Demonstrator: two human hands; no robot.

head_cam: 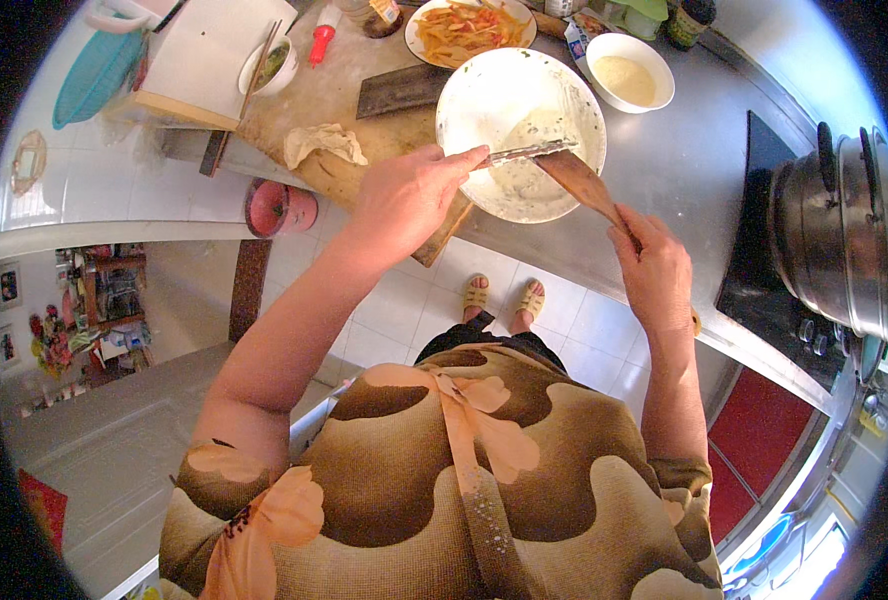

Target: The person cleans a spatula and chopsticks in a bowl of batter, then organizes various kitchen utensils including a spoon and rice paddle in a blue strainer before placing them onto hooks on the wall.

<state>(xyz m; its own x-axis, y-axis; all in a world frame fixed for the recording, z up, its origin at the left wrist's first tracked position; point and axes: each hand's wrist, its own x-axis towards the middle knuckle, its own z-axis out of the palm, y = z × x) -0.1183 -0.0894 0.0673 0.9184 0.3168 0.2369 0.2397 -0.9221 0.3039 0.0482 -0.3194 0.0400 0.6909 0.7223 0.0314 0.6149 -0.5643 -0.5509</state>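
My left hand (412,191) holds a pair of batter-coated chopsticks (522,153) over a large white bowl (455,112). The bowl contains pale batter (528,184) with dark green flecks, some of it smeared up the wall. Closed around the handle of a wooden spatula (582,181) is my right hand (652,266). The spatula's flat end meets the chopsticks above the batter; whether it is pressed on them or just beside them I cannot tell. A dark rectangular blade, likely of a cleaver (399,91), lies left of the bowl on a wooden board (264,127).
Behind the bowl are a plate of cut strips of food (474,31) and a white bowl of pale liquid (627,79). A crumpled pale cloth or wrap (325,144) lies left. A small bowl with chopsticks (282,71) stands farther left, and a large steel pot (819,232) right.
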